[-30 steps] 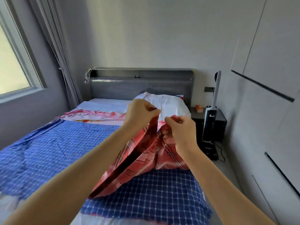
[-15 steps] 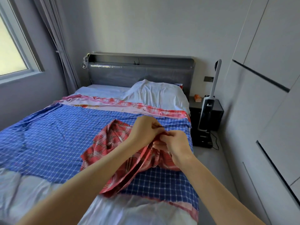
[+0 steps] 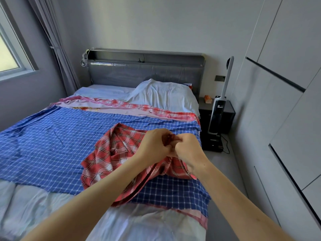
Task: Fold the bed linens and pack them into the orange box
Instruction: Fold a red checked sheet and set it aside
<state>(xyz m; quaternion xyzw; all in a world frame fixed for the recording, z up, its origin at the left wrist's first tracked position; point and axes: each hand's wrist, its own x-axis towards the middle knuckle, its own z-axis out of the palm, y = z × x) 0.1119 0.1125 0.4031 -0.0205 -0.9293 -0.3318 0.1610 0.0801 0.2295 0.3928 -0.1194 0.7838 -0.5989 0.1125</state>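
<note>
A red plaid cloth [image 3: 112, 153] lies bunched on the blue checked sheet [image 3: 48, 145] that covers the middle of the bed. My left hand [image 3: 154, 145] and my right hand [image 3: 187, 148] are side by side above it, touching each other. Both pinch the gathered edge of the red plaid cloth between curled fingers. The rest of the cloth hangs down from my hands and spreads to the left over the blue sheet. A pink and red sheet [image 3: 125, 108] shows beyond the blue one. No orange box is in view.
A white pillow [image 3: 165, 96] lies by the grey headboard [image 3: 144, 70]. A dark nightstand [image 3: 229, 108] with a small orange object [image 3: 208, 99] and an upright vacuum [image 3: 217, 115] stand right of the bed. White wardrobe doors [image 3: 286, 101] line the right wall; a narrow floor strip runs between.
My hands came down from chest height and drew together, so the red plaid cloth now rests bunched on the blue sheet. The view tilted down toward the bed.
</note>
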